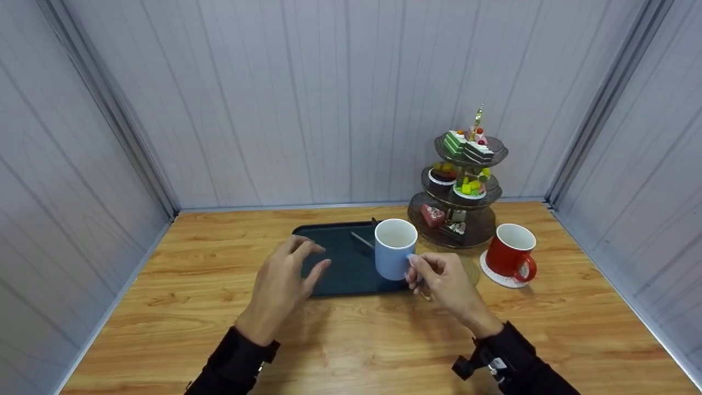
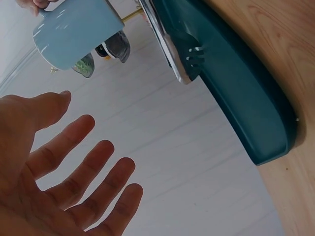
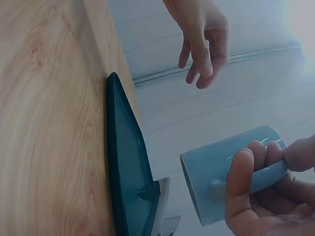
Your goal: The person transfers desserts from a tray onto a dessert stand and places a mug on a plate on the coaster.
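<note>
Above the tray (image 1: 334, 274), blue mug (image 1: 394, 249) gripped by right hand (image 1: 447, 282), handle in curled fingers.

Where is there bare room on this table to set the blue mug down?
Bare wood lies left of the dark tray out to the left wall, and along the near edge of the table in front of both hands. The back right is crowded: the tiered cake stand and the red mug on its coaster. The right hand holds the blue mug.
</note>
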Available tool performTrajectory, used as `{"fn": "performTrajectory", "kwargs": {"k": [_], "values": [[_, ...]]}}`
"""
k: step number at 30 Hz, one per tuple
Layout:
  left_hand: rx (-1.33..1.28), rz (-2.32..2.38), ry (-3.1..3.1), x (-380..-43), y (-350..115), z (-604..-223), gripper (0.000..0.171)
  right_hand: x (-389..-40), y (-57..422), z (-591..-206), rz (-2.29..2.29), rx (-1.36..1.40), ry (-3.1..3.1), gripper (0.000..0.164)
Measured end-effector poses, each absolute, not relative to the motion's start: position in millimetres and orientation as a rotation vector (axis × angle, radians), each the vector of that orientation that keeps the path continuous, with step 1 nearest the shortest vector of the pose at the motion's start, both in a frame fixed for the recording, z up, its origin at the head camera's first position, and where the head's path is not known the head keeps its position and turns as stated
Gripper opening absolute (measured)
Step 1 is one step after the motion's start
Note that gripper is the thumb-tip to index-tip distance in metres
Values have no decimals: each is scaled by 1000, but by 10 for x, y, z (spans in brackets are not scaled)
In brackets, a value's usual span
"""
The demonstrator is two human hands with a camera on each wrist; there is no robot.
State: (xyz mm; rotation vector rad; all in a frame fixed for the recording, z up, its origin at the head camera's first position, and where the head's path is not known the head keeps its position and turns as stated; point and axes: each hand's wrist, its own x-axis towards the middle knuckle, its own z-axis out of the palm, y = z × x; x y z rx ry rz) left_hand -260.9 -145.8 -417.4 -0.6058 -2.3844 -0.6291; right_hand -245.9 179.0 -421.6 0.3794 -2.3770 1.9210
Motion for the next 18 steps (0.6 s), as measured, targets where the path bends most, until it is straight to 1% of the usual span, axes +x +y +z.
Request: {"fn": "performTrajectory", "kwargs": {"k": [6,13,18], "values": [[-583,-630,-2405,-2616,-1505,-4206,22,-2462,1890,-4230,1922,324,-2366,34],[-548,-623,-2426,-2629,-1554,-4241,22,-2493,1995,-4232,1903,269,-2352,30],[-547,-613,-2409,-2660,-1594,-4271,22,-2516,2074,-4243,1882,242,-2353,32]]}}
